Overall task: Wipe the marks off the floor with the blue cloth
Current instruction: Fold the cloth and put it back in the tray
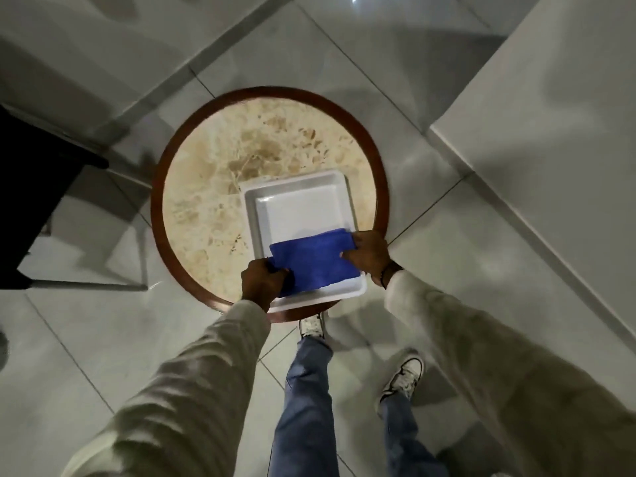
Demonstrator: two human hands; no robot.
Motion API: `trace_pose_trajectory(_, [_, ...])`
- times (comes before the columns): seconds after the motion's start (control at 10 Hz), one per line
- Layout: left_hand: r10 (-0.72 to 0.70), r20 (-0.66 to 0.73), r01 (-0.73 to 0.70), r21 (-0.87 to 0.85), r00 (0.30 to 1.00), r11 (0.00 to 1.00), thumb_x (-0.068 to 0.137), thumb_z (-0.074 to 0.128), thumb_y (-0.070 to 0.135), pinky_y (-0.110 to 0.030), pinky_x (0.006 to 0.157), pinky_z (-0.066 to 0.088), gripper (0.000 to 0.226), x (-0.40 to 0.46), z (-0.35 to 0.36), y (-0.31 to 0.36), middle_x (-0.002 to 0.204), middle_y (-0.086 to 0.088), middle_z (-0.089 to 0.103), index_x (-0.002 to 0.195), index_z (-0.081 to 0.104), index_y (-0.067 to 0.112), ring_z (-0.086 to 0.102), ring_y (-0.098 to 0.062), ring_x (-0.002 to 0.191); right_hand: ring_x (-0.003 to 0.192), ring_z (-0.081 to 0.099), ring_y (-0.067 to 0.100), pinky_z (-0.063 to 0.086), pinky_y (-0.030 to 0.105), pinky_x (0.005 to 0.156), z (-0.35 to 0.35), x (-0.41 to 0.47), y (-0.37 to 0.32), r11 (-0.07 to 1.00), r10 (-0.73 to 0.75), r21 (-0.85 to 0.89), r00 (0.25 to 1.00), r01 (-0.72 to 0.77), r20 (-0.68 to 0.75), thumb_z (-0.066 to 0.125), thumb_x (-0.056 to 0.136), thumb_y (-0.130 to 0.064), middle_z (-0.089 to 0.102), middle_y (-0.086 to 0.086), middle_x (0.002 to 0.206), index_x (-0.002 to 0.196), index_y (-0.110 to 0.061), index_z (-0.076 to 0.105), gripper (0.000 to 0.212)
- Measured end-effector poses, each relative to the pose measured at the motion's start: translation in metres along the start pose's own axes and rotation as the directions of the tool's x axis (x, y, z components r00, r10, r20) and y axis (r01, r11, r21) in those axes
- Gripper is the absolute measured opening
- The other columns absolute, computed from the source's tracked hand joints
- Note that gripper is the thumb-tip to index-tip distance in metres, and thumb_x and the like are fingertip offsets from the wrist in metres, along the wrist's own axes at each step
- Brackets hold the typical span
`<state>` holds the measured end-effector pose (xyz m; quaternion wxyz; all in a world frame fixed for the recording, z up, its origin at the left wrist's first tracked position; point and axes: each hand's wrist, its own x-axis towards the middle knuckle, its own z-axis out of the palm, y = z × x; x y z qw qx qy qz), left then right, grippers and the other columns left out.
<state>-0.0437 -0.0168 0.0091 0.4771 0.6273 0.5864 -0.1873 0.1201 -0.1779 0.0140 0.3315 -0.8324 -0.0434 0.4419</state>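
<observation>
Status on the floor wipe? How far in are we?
Early. Done: nothing on the floor yet. In hand: the folded blue cloth lies in the square white plastic tray on the round marble-topped table; the left hand pinches its near-left corner, the right hand rests on its right edge. Left: lift it out, get down to the grey tiled floor and wipe. No marks are discernible here.

Dim indoor light w/ a greenish-grey cast. Small glare spot on the floor tiles (354, 0) at top edge. Soft overlapping shadows spread from the round table (206, 173) and the legs. Wide-angle bending stretches the sleeves (516, 356) at bottom corners; frame slightly soft overall, edges blurrier.
</observation>
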Motion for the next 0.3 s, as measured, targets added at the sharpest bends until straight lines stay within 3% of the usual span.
trace_pose_trajectory(0.2, [0.072, 0.006, -0.069, 0.337, 0.997, 0.939, 0.092, 0.068, 0.02, -0.049, 0.097, 0.062, 0.033, 0.005, -0.019, 0.006, 0.119, -0.021, 0.075, 0.12, 0.072, 0.004, 0.072, -0.041, 0.109, 0.106, 0.068, 0.044, 0.057, 0.045, 0.092, 0.012, -0.002, -0.002, 0.996, 0.064, -0.061, 0.996, -0.067, -0.057, 0.065, 0.089, 0.001, 0.073, 0.03, 0.111, 0.104, 0.013, 0.072, 0.02])
trace_pose_trajectory(0.3, [0.222, -0.012, -0.184, 0.516, 0.975, 0.837, 0.1, 0.056, 0.021, -0.048, 0.094, 0.062, 0.03, -0.019, -0.026, 0.033, 0.121, -0.02, 0.073, 0.122, 0.068, 0.006, 0.072, -0.04, 0.108, 0.106, 0.071, 0.038, 0.057, 0.044, 0.1, -0.024, -0.023, -0.019, 0.993, 0.105, 0.075, 0.971, -0.091, -0.216, 0.066, 0.089, -0.003, 0.077, 0.021, 0.112, 0.103, 0.001, 0.078, 0.019])
